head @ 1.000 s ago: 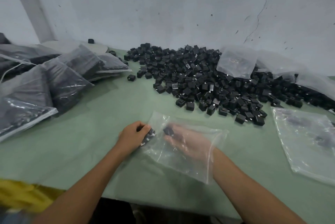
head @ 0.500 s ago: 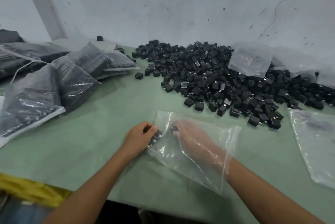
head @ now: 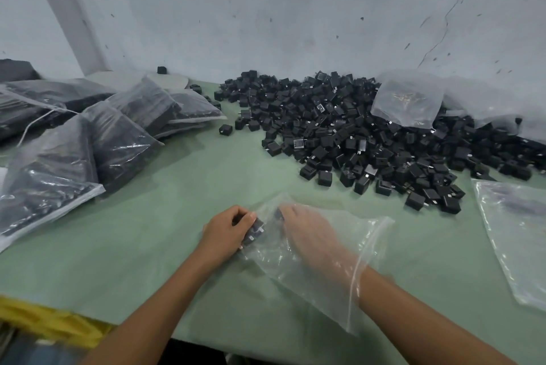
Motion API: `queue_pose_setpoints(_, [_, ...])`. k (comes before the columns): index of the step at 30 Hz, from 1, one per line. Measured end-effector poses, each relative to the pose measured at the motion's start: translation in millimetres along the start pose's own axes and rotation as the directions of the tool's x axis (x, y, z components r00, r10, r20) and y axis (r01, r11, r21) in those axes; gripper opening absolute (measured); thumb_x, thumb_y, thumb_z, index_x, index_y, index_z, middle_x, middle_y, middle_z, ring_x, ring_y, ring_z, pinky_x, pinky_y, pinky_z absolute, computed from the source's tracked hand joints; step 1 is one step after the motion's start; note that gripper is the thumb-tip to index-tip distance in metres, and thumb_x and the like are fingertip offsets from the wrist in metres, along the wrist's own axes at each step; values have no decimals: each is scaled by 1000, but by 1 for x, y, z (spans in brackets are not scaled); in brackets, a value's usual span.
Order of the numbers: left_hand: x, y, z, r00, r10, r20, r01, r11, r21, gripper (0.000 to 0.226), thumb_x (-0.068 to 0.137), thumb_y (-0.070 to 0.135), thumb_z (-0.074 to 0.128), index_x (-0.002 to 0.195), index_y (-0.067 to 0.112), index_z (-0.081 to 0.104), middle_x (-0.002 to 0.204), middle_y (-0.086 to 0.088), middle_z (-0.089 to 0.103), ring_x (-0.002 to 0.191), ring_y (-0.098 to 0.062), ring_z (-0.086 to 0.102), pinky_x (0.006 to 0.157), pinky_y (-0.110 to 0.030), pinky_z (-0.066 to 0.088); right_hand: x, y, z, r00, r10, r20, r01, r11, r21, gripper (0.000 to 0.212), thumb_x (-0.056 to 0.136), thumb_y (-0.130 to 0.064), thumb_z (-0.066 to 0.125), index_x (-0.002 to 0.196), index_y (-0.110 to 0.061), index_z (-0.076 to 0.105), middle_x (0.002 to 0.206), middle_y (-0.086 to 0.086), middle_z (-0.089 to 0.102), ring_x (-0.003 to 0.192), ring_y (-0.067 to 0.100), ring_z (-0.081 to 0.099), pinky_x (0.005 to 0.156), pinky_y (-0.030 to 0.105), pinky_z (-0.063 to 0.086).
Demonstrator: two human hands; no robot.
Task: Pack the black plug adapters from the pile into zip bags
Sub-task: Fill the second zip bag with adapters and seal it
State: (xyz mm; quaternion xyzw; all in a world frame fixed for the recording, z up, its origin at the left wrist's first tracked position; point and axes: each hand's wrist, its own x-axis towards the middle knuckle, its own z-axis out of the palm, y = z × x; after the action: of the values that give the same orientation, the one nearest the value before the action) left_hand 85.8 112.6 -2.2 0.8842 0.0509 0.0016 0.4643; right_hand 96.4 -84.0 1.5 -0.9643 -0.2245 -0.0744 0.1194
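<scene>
From the head camera, your left hand [head: 226, 230] is curled closed around a small cluster of black plug adapters [head: 254, 234], pressing them against the outside of the closed end of a clear zip bag [head: 339, 276] that lies flat on the green table [head: 147, 246]. Your right hand [head: 310, 234] is pushed inside that bag up to the wrist, the open mouth of the bag ringing your forearm. Its fingers pinch a dark adapter near the far end of the bag, though the plastic blurs the grip.

The pile of loose adapters [head: 354, 134] spreads along the wall beyond the bag, well apart from your hands. A crumpled empty bag [head: 407, 101] sits on top of it. Another clear bag [head: 520, 231] lies flat at the right edge. Filled bags [head: 88, 140] are stacked at the left.
</scene>
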Motion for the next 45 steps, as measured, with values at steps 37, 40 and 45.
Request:
queue_pose_setpoints(37, [-3,-3,2,997,50,-61,-51,999,-9,16,97,39,58,87,31,67,79,15,70,76,-4,65,77,-33,53,-2,-26,8,951,308,22,-281,831,480,25,102,-30,52,110,-14,68,100,-1,62,92,13,55,83,25,42])
queue_pose_setpoints(40, [-2,-4,2,998,51,-47,-52,999,-1,17,98,39,56,86,33,67,78,19,69,70,0,64,67,-27,53,0,-29,12,965,253,63,-260,920,292,27,101,-17,49,122,-10,64,115,14,61,102,30,59,86,38,48])
queue_pose_setpoints(45, [1,-3,-2,997,57,-48,-58,998,-10,15,98,33,59,85,31,67,80,25,68,69,4,64,53,-7,43,4,-31,15,963,260,76,-269,952,147,29,103,-23,39,125,-20,58,119,9,56,99,30,60,75,37,44])
